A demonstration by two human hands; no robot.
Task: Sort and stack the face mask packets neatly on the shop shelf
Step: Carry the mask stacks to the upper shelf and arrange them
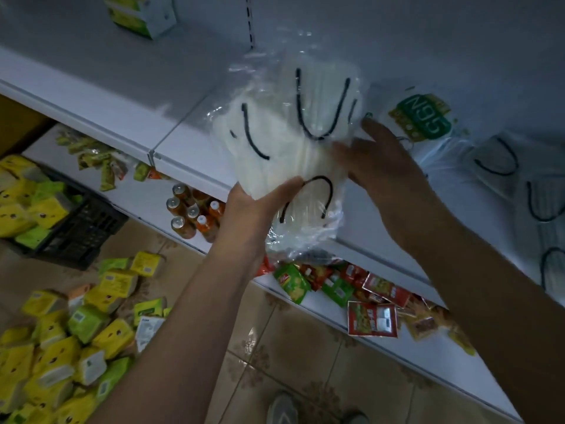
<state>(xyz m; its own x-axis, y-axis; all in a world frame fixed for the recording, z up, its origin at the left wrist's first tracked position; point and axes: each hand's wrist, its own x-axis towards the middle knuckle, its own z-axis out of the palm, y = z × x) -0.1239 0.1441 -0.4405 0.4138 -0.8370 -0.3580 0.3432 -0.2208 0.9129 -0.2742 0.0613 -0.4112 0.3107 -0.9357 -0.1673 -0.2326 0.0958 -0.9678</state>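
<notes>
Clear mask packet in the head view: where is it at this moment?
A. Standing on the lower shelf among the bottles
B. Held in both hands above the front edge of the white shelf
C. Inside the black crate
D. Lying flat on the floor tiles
B: the clear mask packet sits between the left hand and right hand, over the white shelf edge.

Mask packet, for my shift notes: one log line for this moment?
step: stacking | left hand: holds mask packet | right hand: on packet | over shelf

White metal shelving [189,139] ahead of me, its slotted upright [251,22] against a pale back panel. Beige patterned floor tiles [293,341] below. Dim, bluish light.
</notes>
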